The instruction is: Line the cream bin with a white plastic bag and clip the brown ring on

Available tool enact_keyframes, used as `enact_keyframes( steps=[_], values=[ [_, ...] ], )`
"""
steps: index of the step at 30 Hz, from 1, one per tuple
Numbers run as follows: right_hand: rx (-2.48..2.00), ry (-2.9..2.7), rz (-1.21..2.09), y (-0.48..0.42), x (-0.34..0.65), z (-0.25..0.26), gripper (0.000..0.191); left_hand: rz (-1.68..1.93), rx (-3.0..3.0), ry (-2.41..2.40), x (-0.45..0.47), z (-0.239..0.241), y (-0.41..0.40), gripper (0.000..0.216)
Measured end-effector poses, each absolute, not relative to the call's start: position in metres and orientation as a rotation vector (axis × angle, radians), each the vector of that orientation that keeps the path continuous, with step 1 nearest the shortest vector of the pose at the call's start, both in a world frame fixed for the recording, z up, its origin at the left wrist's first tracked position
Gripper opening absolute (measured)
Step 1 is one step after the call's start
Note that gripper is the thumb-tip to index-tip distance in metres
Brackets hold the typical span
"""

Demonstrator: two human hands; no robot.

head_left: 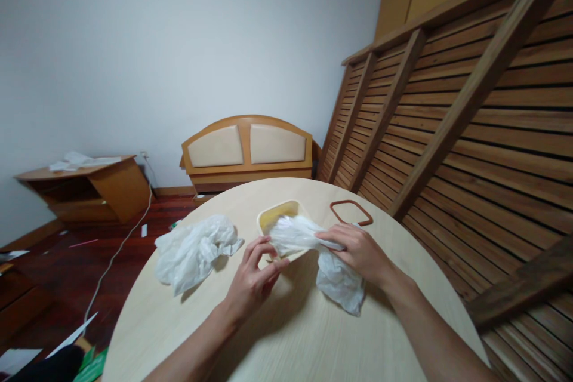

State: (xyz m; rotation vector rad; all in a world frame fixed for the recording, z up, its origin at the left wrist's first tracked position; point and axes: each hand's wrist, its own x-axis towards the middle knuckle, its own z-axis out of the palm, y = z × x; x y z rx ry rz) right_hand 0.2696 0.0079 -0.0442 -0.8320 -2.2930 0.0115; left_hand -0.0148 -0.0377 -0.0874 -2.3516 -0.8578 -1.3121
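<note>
A small cream-coloured bin [268, 213] with a yellowish inside lies tipped on the round table, its mouth facing up and toward me. My right hand [353, 245] is closed round a white plastic bag [295, 234]; one end of the bag is in the bin and a loose part hangs below my fingers. At the bin's near left rim is my left hand [258, 268], thumb and fingers curled around the edge. A brown rounded-square ring [351, 202] lies flat behind my right hand. Another crumpled white plastic bag [192, 253] rests to the left.
The round pale wooden table [286, 334] stands before me. Beyond it are a wooden headboard [248, 173] and a low cabinet [111, 191] with a white cable [117, 250] on the floor. A slatted wooden frame [447, 149] leans close on the right.
</note>
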Motion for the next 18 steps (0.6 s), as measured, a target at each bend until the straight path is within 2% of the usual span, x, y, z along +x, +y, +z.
enact_keyframes(
  steps=[11, 18],
  values=[
    [-0.888, -1.694, -0.014, 0.010, 0.275, -0.041, 0.016, -1.246, -2.361, -0.846, -0.015, -0.086, -0.034, 0.027],
    [-1.020, -1.368, -0.039, 0.013, 0.285, -0.039, 0.021, -1.240, -2.329, -0.887, -0.019, -0.090, -0.031, 0.033]
  ],
)
